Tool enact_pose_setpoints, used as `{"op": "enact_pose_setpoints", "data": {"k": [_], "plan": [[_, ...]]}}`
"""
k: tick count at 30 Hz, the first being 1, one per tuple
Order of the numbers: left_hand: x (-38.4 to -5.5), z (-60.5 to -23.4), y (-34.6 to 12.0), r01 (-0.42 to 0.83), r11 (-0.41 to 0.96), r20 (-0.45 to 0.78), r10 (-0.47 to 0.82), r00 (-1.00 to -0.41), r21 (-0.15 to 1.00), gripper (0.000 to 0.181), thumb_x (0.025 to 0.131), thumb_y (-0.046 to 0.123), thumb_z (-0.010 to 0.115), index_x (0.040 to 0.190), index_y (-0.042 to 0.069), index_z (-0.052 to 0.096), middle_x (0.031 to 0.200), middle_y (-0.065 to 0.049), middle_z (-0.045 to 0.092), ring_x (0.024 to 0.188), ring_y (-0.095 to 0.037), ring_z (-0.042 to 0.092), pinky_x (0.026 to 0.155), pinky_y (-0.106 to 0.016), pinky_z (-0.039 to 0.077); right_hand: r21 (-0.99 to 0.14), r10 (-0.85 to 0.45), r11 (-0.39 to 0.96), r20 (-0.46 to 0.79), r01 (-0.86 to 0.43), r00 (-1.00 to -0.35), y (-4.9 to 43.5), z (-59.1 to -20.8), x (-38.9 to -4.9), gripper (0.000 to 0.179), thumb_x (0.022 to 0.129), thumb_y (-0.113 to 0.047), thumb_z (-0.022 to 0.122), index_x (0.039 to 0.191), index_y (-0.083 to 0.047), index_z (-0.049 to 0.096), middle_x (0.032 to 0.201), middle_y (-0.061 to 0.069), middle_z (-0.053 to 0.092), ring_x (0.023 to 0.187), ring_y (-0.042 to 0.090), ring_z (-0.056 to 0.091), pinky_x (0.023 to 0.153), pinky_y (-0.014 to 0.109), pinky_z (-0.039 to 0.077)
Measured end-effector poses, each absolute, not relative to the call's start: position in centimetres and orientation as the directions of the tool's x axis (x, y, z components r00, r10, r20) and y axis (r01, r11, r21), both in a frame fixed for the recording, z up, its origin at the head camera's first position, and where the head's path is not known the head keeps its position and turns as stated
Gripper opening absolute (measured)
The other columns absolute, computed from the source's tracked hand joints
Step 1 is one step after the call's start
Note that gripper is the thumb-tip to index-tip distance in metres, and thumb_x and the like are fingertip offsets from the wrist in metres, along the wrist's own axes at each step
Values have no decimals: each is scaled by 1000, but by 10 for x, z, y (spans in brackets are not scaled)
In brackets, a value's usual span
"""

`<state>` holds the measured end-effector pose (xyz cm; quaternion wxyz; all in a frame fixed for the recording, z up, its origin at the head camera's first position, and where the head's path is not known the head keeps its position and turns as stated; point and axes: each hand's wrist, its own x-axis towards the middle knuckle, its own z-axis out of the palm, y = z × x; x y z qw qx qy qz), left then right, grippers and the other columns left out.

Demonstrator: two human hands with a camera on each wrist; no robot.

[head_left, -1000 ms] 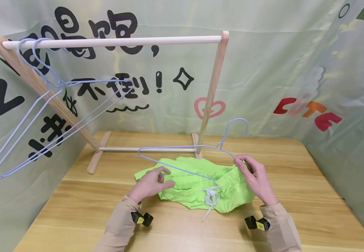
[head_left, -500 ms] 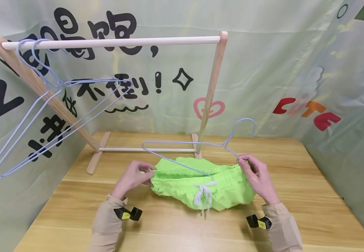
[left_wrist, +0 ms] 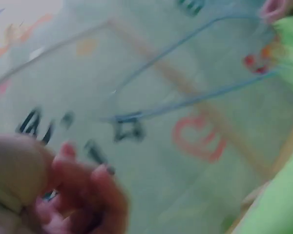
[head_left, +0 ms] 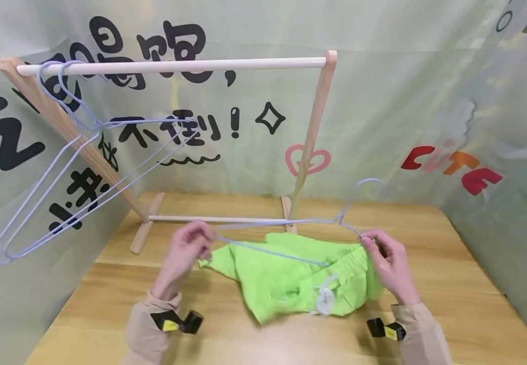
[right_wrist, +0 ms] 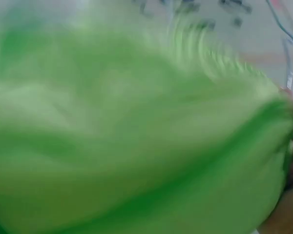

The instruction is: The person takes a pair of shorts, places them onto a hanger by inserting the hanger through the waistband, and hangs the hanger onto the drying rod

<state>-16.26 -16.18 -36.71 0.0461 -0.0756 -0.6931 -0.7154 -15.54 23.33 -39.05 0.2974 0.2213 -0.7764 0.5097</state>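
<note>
Bright green shorts with a gathered waistband and a white drawstring hang in folds low over the table. My right hand pinches one end of the waistband together with the end of a light blue hanger. The hanger's other end points left, outside the waistband, its hook up. Just beyond that end, my left hand is raised with loosely curled fingers and holds nothing. Blurred green cloth fills most of the right wrist view.
Behind the shorts stands a wooden rack with a white top rail. Two more blue hangers hang at its left end. A printed curtain surrounds the wooden table.
My left hand touched the waistband's left side half a second ago; now it has let go and risen. The shorts' left side has dropped and folded. Hanger and right hand moved slightly right.
</note>
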Motion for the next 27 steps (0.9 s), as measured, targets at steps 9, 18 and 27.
{"op": "enact_pose_setpoints", "data": {"k": [9, 18, 27], "plan": [[-162, -381, -134, 211, 267, 131, 288, -949, 940, 13, 97, -2, 53, 106, -9, 60, 91, -24, 67, 70, -18, 67, 59, -29, 60, -690, 43, 294, 701, -661, -712, 224, -382, -150, 10, 94, 20, 50, 92, 17, 59, 67, -12, 52, 47, 2, 31, 39, 27, 23], [-156, -403, -105, 499, 359, 53, 769, -637, 789, 27, 103, 25, 55, 122, 8, 66, 102, -8, 72, 88, 0, 61, 82, -20, 55, -750, 117, 338, 633, -568, -766, 223, -381, -146, 10, 97, 12, 51, 95, 16, 60, 64, -12, 47, 48, 2, 32, 40, 29, 25], [-145, -413, -86, 551, 415, -115, 860, -497, 724, 33, 106, 34, 50, 124, 15, 70, 113, 1, 74, 91, 5, 58, 85, -14, 50, -778, 155, 333, 602, -532, -783, 219, -381, -145, 11, 98, 10, 51, 97, 15, 61, 75, -17, 58, 51, -1, 32, 43, 29, 26]]}}
